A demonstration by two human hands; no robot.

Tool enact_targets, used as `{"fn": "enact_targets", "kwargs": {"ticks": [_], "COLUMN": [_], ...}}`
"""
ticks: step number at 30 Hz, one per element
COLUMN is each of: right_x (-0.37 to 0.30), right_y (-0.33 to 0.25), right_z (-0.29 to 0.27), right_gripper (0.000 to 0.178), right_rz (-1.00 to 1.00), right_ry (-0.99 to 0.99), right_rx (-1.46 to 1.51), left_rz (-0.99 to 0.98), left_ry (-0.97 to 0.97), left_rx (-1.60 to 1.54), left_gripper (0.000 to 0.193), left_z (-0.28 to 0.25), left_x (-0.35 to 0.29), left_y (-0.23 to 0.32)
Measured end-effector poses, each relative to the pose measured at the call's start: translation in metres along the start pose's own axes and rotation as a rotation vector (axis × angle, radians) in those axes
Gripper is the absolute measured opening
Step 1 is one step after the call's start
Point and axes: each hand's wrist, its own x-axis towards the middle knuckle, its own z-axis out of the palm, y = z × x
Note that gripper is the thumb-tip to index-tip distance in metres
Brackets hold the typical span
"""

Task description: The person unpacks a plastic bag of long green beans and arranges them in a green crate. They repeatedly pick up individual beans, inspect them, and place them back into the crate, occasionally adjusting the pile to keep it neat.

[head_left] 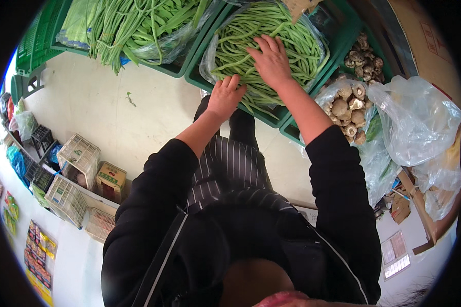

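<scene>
Loose green beans (pixel 297 64) fill a green plastic crate (pixel 269 120) lined with clear film. My right hand (pixel 272 62) lies on top of the beans, fingers spread and open. Lower and to the left, my left hand (pixel 226 96) touches the beans by the crate's near left side, its fingers stretched forward and its thumb apart. Neither hand has a bean visibly gripped in it; what is under the left fingertips is hidden. A strip of torn brown cardboard (pixel 298 7) hangs over the crate's far edge.
Left of the beans, another crate (pixel 176 66) holds bundled long greens (pixel 110 36) and flat pods. Mushrooms (pixel 351 110) and darker ones (pixel 364 61) sit at right, near clear plastic bags (pixel 415 117). Pale crates (pixel 81 156) and a box (pixel 111 180) stand at left.
</scene>
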Motion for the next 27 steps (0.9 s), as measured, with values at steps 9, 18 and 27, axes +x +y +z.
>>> {"fn": "enact_targets", "kwargs": {"ticks": [9,18,27], "right_x": [-0.058,-0.060,-0.037], "right_y": [-0.011,0.004,-0.004], "right_z": [-0.005,-0.004,-0.015], "right_gripper": [0.010,0.014,0.019], "right_rz": [0.199,0.312,0.634], "right_ry": [-0.267,-0.116,0.000], "right_rx": [0.173,0.556,1.218], "left_rz": [-0.063,-0.177,-0.256], "left_ry": [0.115,0.177,0.364], "left_rx": [-0.185,-0.074,-0.717], "left_gripper": [0.036,0.023,0.016], "left_z": [-0.021,-0.015,-0.055], "left_x": [-0.007,0.103,0.089], "left_y": [-0.027,-0.053,-0.059]}}
